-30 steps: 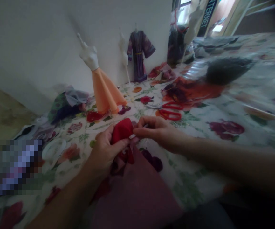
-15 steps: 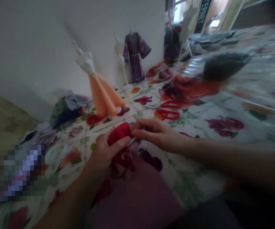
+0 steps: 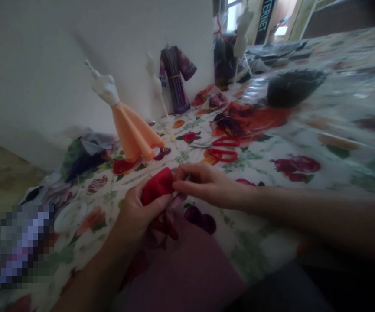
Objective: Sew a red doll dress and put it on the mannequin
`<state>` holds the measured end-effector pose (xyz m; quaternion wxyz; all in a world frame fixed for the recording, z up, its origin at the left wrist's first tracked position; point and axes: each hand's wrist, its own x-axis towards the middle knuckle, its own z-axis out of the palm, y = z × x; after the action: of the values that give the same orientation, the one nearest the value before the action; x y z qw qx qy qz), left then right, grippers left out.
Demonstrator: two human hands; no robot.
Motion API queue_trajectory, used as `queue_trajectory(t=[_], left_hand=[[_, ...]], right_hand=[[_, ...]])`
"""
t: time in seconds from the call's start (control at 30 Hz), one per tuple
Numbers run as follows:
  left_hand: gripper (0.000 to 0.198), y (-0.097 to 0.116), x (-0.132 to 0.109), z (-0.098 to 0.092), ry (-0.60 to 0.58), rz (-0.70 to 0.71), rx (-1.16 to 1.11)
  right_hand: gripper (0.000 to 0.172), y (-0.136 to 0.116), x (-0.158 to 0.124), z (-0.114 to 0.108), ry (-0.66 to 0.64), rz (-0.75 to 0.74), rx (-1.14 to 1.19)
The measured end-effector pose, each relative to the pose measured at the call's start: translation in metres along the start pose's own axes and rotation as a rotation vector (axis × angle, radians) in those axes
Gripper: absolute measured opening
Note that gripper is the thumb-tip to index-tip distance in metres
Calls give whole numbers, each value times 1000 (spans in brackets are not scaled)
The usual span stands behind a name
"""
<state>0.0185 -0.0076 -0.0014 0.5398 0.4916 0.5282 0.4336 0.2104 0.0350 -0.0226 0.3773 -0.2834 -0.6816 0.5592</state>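
Note:
My left hand [image 3: 138,212] is closed around a bunched piece of red fabric [image 3: 156,186], thumb pressed on its front. My right hand [image 3: 203,186] pinches a thin pale object, maybe a needle or pin, right at the fabric's edge; I cannot make out what it is. A larger mauve cloth [image 3: 187,268] hangs down from the red piece toward me. Both hands work just above a table with a flowered cover [image 3: 272,182].
A small white dress form with an orange skirt [image 3: 132,130] stands behind my hands. Red-handled scissors [image 3: 223,149] lie to the right of it. Farther back are a bare dress form [image 3: 153,84], a purple doll robe [image 3: 174,78], fabric scraps [image 3: 86,151] and a dark bundle [image 3: 291,86].
The view has drifted so everything sits a little further left and lower. My hands keep the same grip on the red fabric, with only small finger shifts.

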Motion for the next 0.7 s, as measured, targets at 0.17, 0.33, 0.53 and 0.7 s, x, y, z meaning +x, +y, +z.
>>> queue_trajectory(t=[0.17, 0.33, 0.53, 0.7], left_hand=[[44, 0, 0, 0, 26, 44, 49], [45, 4, -2, 0, 14, 44, 62], [43, 6, -2, 0, -30, 20, -30], [49, 4, 1, -5, -41, 14, -50]], right_hand=[[23, -2, -1, 0, 22, -13, -67], [28, -7, -2, -1, 51, 35, -102], [36, -13, -5, 0, 41, 13, -92], [31, -15, -5, -2, 62, -18, -69]])
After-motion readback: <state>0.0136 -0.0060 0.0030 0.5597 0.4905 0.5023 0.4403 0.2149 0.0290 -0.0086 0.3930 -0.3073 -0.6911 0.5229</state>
